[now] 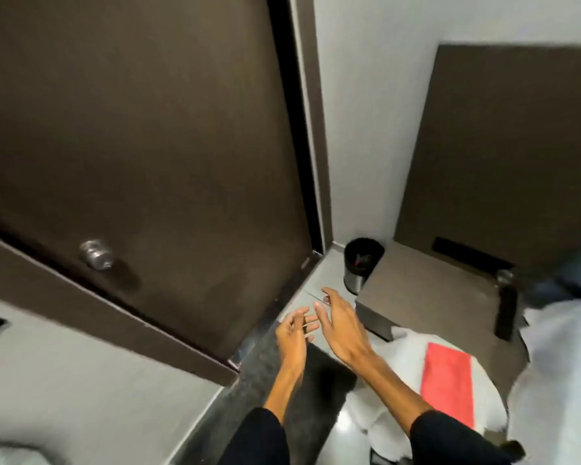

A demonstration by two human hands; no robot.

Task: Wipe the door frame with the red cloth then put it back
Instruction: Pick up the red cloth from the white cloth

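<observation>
The red cloth (448,384) lies in the lower right of the frame, a flat, neatly folded rectangle of bright coral red with straight edges and a slightly fuzzy surface. It rests on top of a white, rumpled fabric (393,357) that covers a rounded surface, its long side running from upper left to lower right. Neither hand touches it.

Both hands are held out in the lower centre of the frame, above the pale floor (322,280). The left hand (292,340) is loosely spread, fingers apart and slightly curled, holding nothing. The right hand (341,327) is also spread wide, fingers extended and empty, its forearm passing just to the left of the red cloth. The fingertips of the two hands are close to each other. Both arms wear dark sleeves pushed up to the forearm.

The dark brown door (141,129) fills the upper left of the frame, shut, with a round metal knob (96,255) at middle left. The door frame (311,122), of the same dark brown, runs down its right edge beside a light grey wall (376,112). A dark mat (316,384) lies on the floor below the hands. A small black bin (363,263) with a metal base stands at centre right, just beside a brown cabinet (426,293), on whose top a dark bottle (505,303) stands upright.
</observation>
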